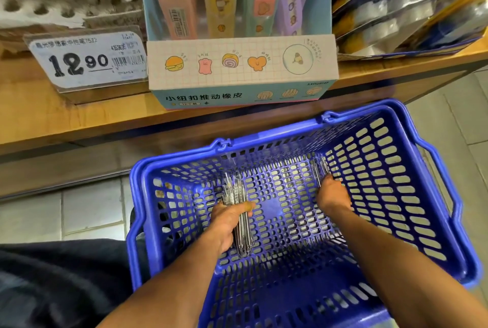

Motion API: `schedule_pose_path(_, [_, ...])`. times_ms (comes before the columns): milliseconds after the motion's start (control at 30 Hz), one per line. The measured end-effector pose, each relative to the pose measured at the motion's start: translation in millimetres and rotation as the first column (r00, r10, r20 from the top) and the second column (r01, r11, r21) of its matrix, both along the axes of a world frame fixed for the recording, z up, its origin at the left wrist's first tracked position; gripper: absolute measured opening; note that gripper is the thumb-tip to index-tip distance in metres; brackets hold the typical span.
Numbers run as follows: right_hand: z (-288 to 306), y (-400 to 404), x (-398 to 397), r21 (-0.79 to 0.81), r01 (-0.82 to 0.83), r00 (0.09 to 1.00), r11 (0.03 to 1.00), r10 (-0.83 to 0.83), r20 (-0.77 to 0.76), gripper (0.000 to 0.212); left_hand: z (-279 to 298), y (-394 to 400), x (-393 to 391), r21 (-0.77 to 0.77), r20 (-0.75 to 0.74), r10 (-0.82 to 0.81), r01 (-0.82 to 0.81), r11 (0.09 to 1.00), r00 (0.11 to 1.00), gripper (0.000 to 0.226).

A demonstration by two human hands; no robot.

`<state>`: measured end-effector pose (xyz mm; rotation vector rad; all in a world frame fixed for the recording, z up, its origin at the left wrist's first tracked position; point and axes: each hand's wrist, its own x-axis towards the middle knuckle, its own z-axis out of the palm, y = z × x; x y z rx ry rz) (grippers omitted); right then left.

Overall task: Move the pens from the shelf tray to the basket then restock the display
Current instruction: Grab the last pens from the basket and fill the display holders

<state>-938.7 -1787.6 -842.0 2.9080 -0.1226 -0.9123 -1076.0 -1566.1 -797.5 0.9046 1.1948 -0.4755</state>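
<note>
L hand (229,222): we grip a pen bundle (239,211), basket (433,222) left side.
R hand (333,193): we hold pens (320,169) nr far-right corner.

The light-brown wooden shelf (79,119) carries a white price tag in a clear holder (88,59) at ten o'clock, a pastel cardboard display box of erasers (241,71) at twelve and glossy dark-blue packets (412,8) at two.
</note>
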Motion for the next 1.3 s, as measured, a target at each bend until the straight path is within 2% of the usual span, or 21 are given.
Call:
schedule_pose_path(100, [-1, 5, -2, 0.128, 0.059, 0.998, 0.99, -0.054, -0.045, 0.029, 0, 2, 1, 0.005, 0.002, 0.015, -0.015, 1.0, 1.0, 0.098])
schedule_pose_path(167, [3, 15, -3, 0.27, 0.145, 0.981, 0.952, -0.103, -0.164, 0.02, -2, 2, 0, 0.025, -0.012, 0.006, -0.005, 1.0, 1.0, 0.083])
schedule_pose_path(233, [12, 31, -8, 0.448, 0.245, 0.934, 0.86, -0.085, -0.348, 0.011, -3, 2, -1, 0.037, -0.025, 0.018, -0.017, 0.999, 1.0, 0.069])
schedule_pose_path(300, [24, 48, -17, 0.577, 0.344, 0.864, 0.741, -0.009, -0.503, 0.005, -4, 2, -1, 0.036, -0.036, 0.026, -0.024, 0.999, 0.999, 0.066])
schedule_pose_path(400, [40, 70, -32, 0.696, 0.406, 0.804, 0.593, 0.131, -0.58, 0.011, -2, 1, -1, 0.043, -0.011, 0.035, -0.034, 0.998, 0.999, 0.073])
schedule_pose_path(533, [51, 94, -45, 0.727, 0.44, 0.767, 0.527, 0.2, -0.609, 0.017, 6, 3, -1, -0.052, 0.105, 0.058, -0.053, 0.997, 0.993, 0.068])
schedule_pose_path(733, [54, 101, -50, 0.732, 0.458, 0.772, 0.504, 0.183, -0.609, 0.018, 9, 1, -1, -0.028, 0.109, 0.074, -0.071, 0.997, 0.991, 0.104])
schedule_pose_path(900, [53, 98, -49, 0.741, 0.471, 0.766, 0.478, 0.195, -0.612, 0.019, 15, 1, 0, -0.012, 0.077, 0.071, -0.071, 0.997, 0.994, 0.083])
schedule_pose_path(1000, [53, 91, -38, 0.71, 0.521, 0.716, 0.474, 0.211, -0.666, 0.021, 13, 2, 0, 0.009, 0.056, 0.061, -0.062, 0.998, 0.997, 0.078])
schedule_pose_path(1067, [50, 80, -22, 0.684, 0.542, 0.709, 0.489, 0.171, -0.684, 0.023, 12, 1, 0, 0.014, 0.039, 0.056, -0.056, 0.998, 0.998, 0.078])
schedule_pose_path(1100, [45, 74, -12, 0.694, 0.51, 0.761, 0.509, 0.109, -0.639, 0.022, 12, 1, 1, 0.013, 0.025, 0.058, -0.059, 0.998, 0.998, 0.077])
schedule_pose_path(1133, [38, 66, -2, 0.703, 0.436, 0.849, 0.563, 0.001, -0.528, 0.021, 12, 1, 1, 0.009, 0.012, 0.068, -0.068, 0.998, 0.998, 0.075])
schedule_pose_path(1167, [31, 58, 7, 0.666, 0.317, 0.937, 0.675, -0.115, -0.33, 0.02, 11, 1, 1, 0.005, 0.006, 0.076, -0.077, 0.997, 0.997, 0.073])
schedule_pose_path(1200, [24, 49, 15, 0.554, 0.202, 0.979, 0.808, -0.175, -0.101, 0.021, 10, 1, 1, 0.005, -0.002, 0.074, -0.074, 0.997, 0.997, 0.072])
schedule_pose_path(1233, [18, 41, 20, 0.411, 0.132, 0.984, 0.902, -0.17, 0.059, 0.026, 10, 1, 1, 0.004, -0.004, 0.074, -0.074, 0.997, 0.997, 0.073])
schedule_pose_path(1267, [13, 34, 22, 0.292, 0.098, 0.982, 0.951, -0.14, 0.125, 0.034, 9, 1, 0, 0.005, -0.01, 0.081, -0.081, 0.997, 0.997, 0.074])
schedule_pose_path(1300, [9, 28, 24, 0.206, 0.081, 0.986, 0.975, -0.108, 0.128, 0.041, 8, 1, -1, 0.004, -0.011, 0.084, -0.084, 0.996, 0.996, 0.075])
